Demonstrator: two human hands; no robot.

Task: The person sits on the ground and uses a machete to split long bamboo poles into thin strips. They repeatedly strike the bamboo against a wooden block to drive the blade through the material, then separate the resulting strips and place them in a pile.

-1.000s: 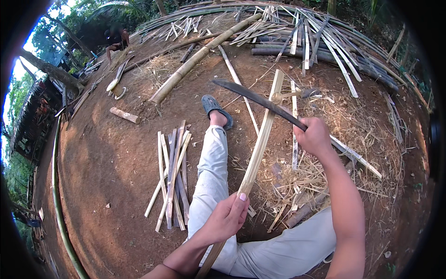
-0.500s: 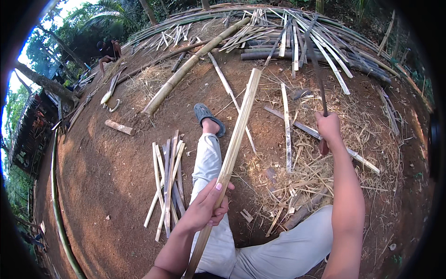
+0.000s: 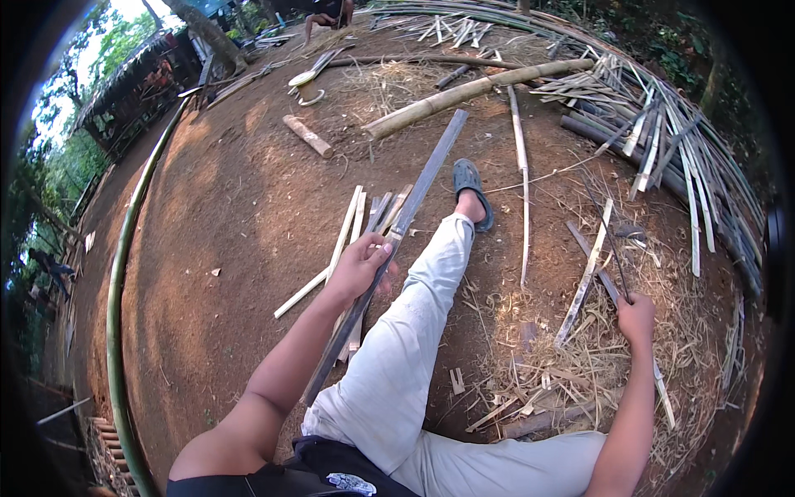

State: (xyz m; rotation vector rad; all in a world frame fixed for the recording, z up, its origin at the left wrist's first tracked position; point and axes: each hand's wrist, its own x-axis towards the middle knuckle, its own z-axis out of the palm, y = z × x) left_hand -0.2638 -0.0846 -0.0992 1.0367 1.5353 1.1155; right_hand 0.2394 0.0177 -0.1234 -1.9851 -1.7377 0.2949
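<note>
My left hand (image 3: 361, 267) is closed around a long, flat bamboo strip (image 3: 427, 174), which slants up and away over my stretched leg. Its dark outer face is turned up, with a paler joint just above my fingers. My right hand (image 3: 636, 318) grips a long, narrow-bladed knife (image 3: 611, 238) out to the right; the blade points away, apart from the strip, and the handle is mostly hidden in my fist. Beneath and beyond my left hand, several cut bamboo strips (image 3: 346, 222) lie on the soil, partly covered by the held one.
Shavings (image 3: 571, 373) and loose strips surround the ground at right. A thick bamboo pole (image 3: 480, 98) lies ahead, with a heap of split bamboo (image 3: 675, 157) at far right. A short log (image 3: 307, 137) and a long green pole (image 3: 122, 273) lie left. Another person (image 3: 327, 18) sits far off.
My view has swung left. The bamboo strip has been turned from its pale face to its dark face and moved left over the pile. The knife stays in my right hand, now lower.
</note>
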